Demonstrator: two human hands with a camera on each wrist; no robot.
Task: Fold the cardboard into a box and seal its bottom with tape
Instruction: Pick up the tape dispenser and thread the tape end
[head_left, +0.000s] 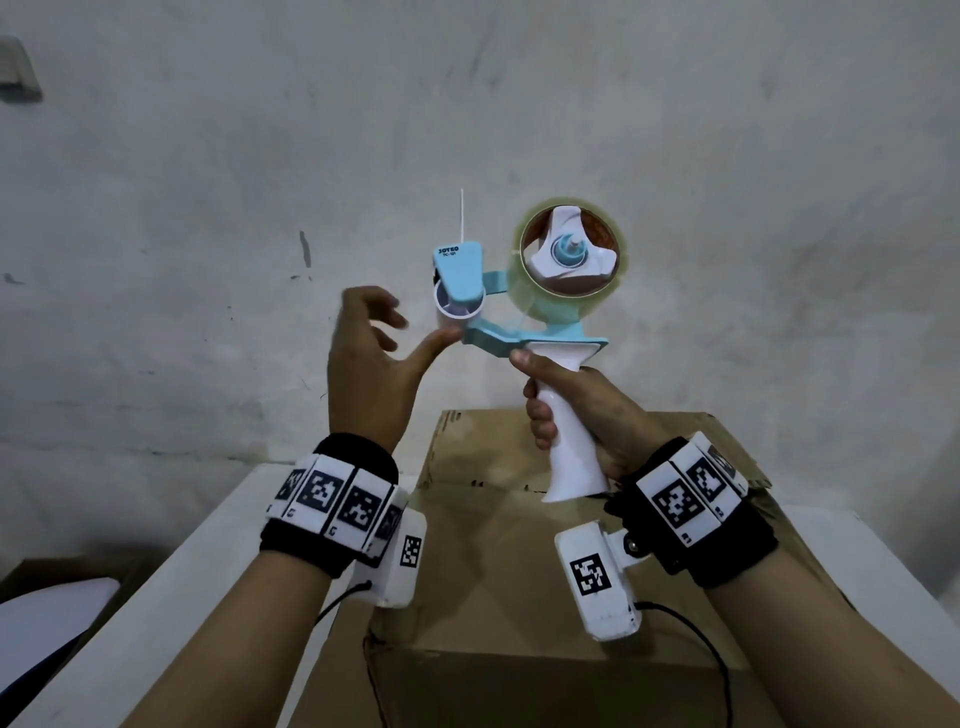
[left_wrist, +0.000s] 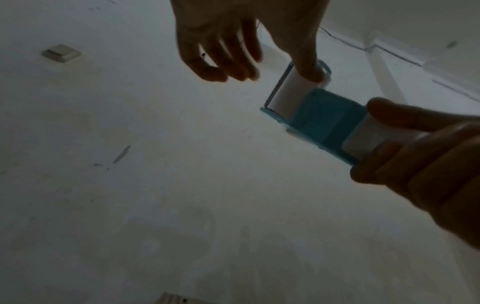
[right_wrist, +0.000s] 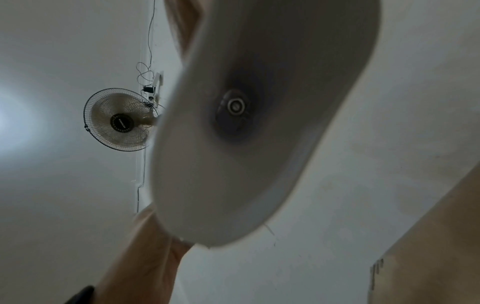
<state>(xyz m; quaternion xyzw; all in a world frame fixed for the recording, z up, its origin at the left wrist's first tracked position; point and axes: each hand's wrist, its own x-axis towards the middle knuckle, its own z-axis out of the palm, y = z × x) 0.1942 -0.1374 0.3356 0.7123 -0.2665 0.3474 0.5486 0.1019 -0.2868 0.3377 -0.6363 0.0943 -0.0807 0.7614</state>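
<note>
A light-blue tape dispenser (head_left: 524, 306) with a white handle and a roll of clear tape (head_left: 571, 249) is held upright above the brown cardboard box (head_left: 498, 582). My right hand (head_left: 576, 410) grips its white handle (head_left: 566, 447). My left hand (head_left: 374, 358) hovers just left of the dispenser's front, fingers spread and loosely bent, thumb tip touching the white roller (head_left: 457, 312). In the left wrist view the thumb rests on the roller (left_wrist: 291, 90) beside the toothed blade, and the right hand (left_wrist: 420, 164) holds the handle. The handle's butt (right_wrist: 249, 123) fills the right wrist view.
The box stands on a white table (head_left: 171, 597) against a stained white wall (head_left: 208, 208). A brown carton with a white sheet lies at lower left (head_left: 57, 608). A wall fan (right_wrist: 120, 120) and hanging cables show in the right wrist view.
</note>
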